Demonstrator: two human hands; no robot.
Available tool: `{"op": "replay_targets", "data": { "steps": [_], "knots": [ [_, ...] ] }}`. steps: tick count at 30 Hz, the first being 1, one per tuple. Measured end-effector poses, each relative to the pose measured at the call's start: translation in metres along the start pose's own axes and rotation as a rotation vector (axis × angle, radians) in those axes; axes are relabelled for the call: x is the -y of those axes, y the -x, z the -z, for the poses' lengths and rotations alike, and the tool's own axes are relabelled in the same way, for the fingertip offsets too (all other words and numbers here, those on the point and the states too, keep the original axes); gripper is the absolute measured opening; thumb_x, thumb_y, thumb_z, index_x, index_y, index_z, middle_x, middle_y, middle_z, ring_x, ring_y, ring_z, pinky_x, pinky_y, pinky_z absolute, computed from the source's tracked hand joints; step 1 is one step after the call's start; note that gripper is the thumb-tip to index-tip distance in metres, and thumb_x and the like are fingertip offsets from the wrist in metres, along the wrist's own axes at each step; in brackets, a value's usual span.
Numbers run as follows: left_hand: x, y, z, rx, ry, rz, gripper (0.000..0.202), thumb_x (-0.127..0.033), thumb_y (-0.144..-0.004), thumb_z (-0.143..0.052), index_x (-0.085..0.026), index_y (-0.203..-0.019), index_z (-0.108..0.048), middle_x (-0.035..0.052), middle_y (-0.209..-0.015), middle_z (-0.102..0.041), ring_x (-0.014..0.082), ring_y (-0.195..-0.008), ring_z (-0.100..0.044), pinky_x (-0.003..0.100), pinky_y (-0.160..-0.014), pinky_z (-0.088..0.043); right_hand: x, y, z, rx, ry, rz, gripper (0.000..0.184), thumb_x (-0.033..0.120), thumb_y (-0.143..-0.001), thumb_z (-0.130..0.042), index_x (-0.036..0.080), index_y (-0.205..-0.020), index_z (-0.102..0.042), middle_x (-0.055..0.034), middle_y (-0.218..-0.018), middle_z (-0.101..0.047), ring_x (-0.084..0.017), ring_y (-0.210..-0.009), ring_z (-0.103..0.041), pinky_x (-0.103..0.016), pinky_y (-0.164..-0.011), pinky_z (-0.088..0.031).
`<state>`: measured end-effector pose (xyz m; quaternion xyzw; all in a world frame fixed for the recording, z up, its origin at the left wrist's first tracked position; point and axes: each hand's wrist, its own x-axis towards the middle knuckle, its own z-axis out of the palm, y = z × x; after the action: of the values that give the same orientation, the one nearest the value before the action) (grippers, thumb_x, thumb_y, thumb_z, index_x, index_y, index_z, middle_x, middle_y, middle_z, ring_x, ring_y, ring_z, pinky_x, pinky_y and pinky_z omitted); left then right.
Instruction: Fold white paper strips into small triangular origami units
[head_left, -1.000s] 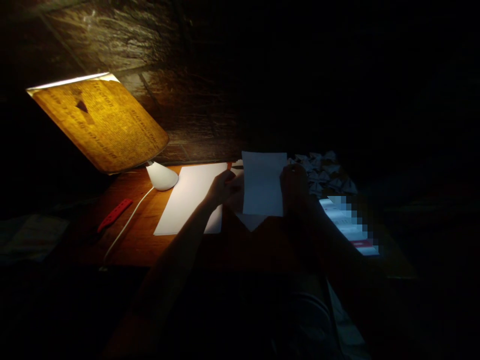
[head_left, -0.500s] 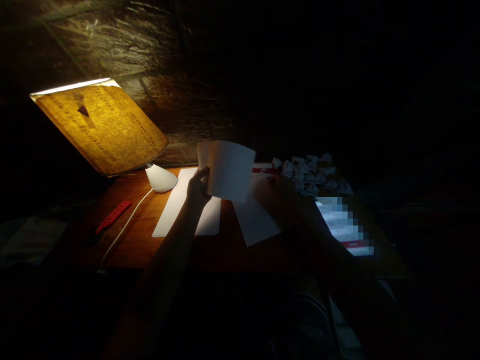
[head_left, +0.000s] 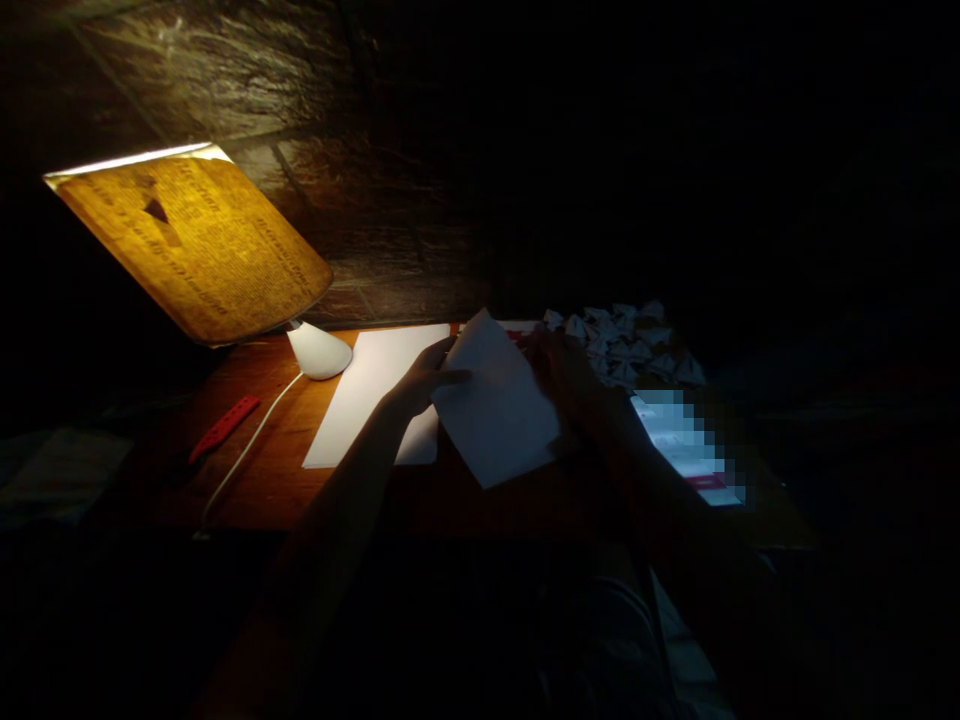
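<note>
A white sheet of paper (head_left: 499, 405) is tilted over the wooden table, one corner toward me. My left hand (head_left: 426, 382) grips its left edge, thumb on top and fingers partly behind. At the sheet's upper right edge is my right hand (head_left: 559, 358), its fingers curled against the paper in deep shadow. White sheets (head_left: 382, 385) lie flat to the left, partly under my left forearm. Just beyond my right hand sit several small folded paper pieces (head_left: 622, 345).
A lamp (head_left: 319, 352) with a yellow printed shade stands at the back left, its white cord (head_left: 251, 450) running forward. Beside the cord lies a red strip-like object (head_left: 225, 428). A lit, pixelated screen (head_left: 686, 445) is at the right. A stone wall (head_left: 300, 200) rises behind.
The sheet in my left hand has come down from upright and moved right, over where another sheet lay. Both hands are now at its edges. The view has shifted slightly.
</note>
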<state>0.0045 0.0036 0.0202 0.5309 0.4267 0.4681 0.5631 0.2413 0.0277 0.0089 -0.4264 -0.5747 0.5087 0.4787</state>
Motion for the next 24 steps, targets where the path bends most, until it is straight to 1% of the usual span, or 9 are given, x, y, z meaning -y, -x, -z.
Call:
{"op": "replay_targets", "data": {
  "steps": [2,3,5,7,9,11,15,20,24],
  "knots": [
    [0.003,-0.003,0.001,-0.019,0.021,0.009,0.064,-0.024,-0.053,-0.098,-0.018,-0.111,-0.071,0.0052,-0.093,-0.076,0.0254,-0.084,-0.073,0.033,-0.072,-0.061,0.001,0.003,-0.003,0.13,0.002,-0.036,0.048,0.067,-0.084,-0.07,0.02,-0.077,-0.071,-0.0025,-0.067,-0.066,-0.016,-0.056,-0.056,-0.029,-0.051,-0.041],
    [0.005,-0.006,0.002,-0.05,0.048,0.002,0.066,-0.024,-0.054,-0.099,-0.019,-0.113,-0.07,0.0046,-0.092,-0.077,0.0242,-0.081,-0.073,0.033,-0.07,-0.06,0.001,0.004,-0.004,0.148,0.028,-0.04,0.042,0.061,-0.078,-0.077,0.019,-0.074,-0.071,-0.0013,-0.065,-0.064,-0.015,-0.055,-0.054,-0.028,-0.05,-0.038],
    [0.011,-0.013,0.006,-0.148,0.16,-0.067,0.066,-0.03,-0.057,-0.098,-0.02,-0.115,-0.07,0.0043,-0.095,-0.077,0.0215,-0.079,-0.073,0.031,-0.069,-0.059,0.0,0.004,-0.004,0.094,0.067,-0.016,0.033,0.051,-0.073,-0.08,0.019,-0.074,-0.071,-0.0004,-0.066,-0.064,-0.015,-0.057,-0.054,-0.027,-0.051,-0.037],
    [0.016,-0.019,0.011,-0.247,0.254,-0.133,0.053,-0.038,-0.068,-0.094,-0.02,-0.111,-0.07,0.005,-0.097,-0.077,0.0187,-0.079,-0.072,0.028,-0.068,-0.057,-0.003,0.002,-0.002,-0.011,0.046,0.005,0.031,0.049,-0.073,-0.076,0.019,-0.079,-0.072,-0.0005,-0.07,-0.066,-0.015,-0.06,-0.055,-0.027,-0.053,-0.039],
    [0.019,-0.022,0.015,-0.232,0.272,-0.118,0.044,-0.043,-0.077,-0.089,-0.02,-0.109,-0.071,0.006,-0.098,-0.077,0.0186,-0.08,-0.073,0.027,-0.065,-0.055,-0.007,-0.001,0.001,-0.089,-0.012,-0.002,0.032,0.051,-0.074,-0.074,0.02,-0.08,-0.07,-0.0005,-0.072,-0.065,-0.015,-0.061,-0.055,-0.027,-0.054,-0.041],
    [0.019,-0.02,0.016,-0.168,0.253,-0.087,0.042,-0.047,-0.08,-0.087,-0.02,-0.108,-0.072,0.0062,-0.094,-0.077,0.02,-0.079,-0.074,0.027,-0.062,-0.054,-0.008,-0.003,0.003,-0.117,-0.048,-0.018,0.035,0.055,-0.074,-0.075,0.021,-0.078,-0.067,-0.0001,-0.071,-0.064,-0.014,-0.061,-0.055,-0.027,-0.054,-0.041],
    [0.022,-0.012,0.006,-0.095,0.168,-0.027,0.045,-0.046,-0.068,-0.097,-0.015,-0.092,-0.074,0.0059,-0.079,-0.076,0.0216,-0.072,-0.074,0.03,-0.065,-0.057,-0.008,-0.003,0.002,-0.113,0.004,-0.001,0.035,0.054,-0.072,-0.077,0.021,-0.073,-0.064,0.0009,-0.067,-0.062,-0.014,-0.06,-0.054,-0.027,-0.054,-0.04],
    [0.029,-0.009,-0.004,-0.231,0.1,0.004,0.046,-0.045,-0.064,-0.099,-0.014,-0.089,-0.076,0.0081,-0.081,-0.078,0.0252,-0.076,-0.075,0.037,-0.075,-0.06,-0.012,-0.005,-0.007,-0.088,0.005,-0.008,0.028,0.047,-0.069,-0.074,0.021,-0.069,-0.063,0.0002,-0.063,-0.062,-0.015,-0.06,-0.055,-0.027,-0.054,-0.041],
    [0.03,-0.011,-0.002,-0.258,0.151,0.01,0.053,-0.05,-0.057,-0.1,-0.016,-0.09,-0.075,0.0074,-0.081,-0.078,0.0283,-0.081,-0.077,0.041,-0.08,-0.061,-0.017,-0.005,-0.01,-0.093,0.062,0.006,0.022,0.043,-0.071,-0.067,0.023,-0.068,-0.058,0.0018,-0.061,-0.058,-0.014,-0.057,-0.053,-0.027,-0.054,-0.039]
  ]
}}
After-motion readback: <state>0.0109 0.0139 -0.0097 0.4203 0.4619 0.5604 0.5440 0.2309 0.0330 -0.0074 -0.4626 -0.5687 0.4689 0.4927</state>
